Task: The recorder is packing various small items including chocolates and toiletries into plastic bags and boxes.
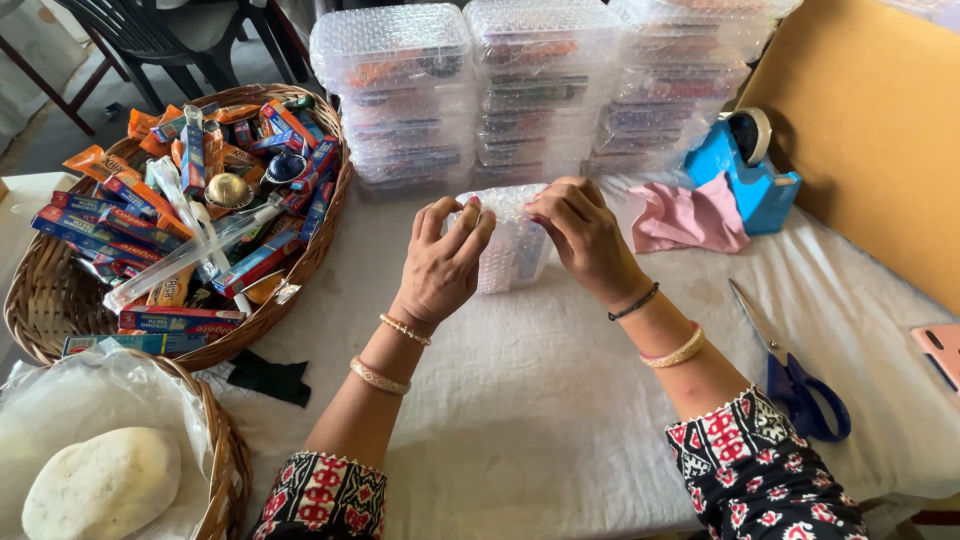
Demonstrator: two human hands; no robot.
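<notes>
A small package wrapped in clear bubble wrap (512,250) stands on the white cloth in the middle of the table. My left hand (440,262) grips its left side with the fingers curled over the top edge. My right hand (580,235) holds its right side, fingertips pressed on the top of the wrap. Both wrists wear bangles, and the sleeves are black with a red and white pattern.
Stacks of bubble-wrapped boxes (520,80) line the back. A wicker basket (60,310) of small cartons sits at left, a second basket (225,450) below it. A blue tape dispenser (745,165), pink cloth (685,215), blue-handled scissors (795,375) and pink phone (940,350) lie at right.
</notes>
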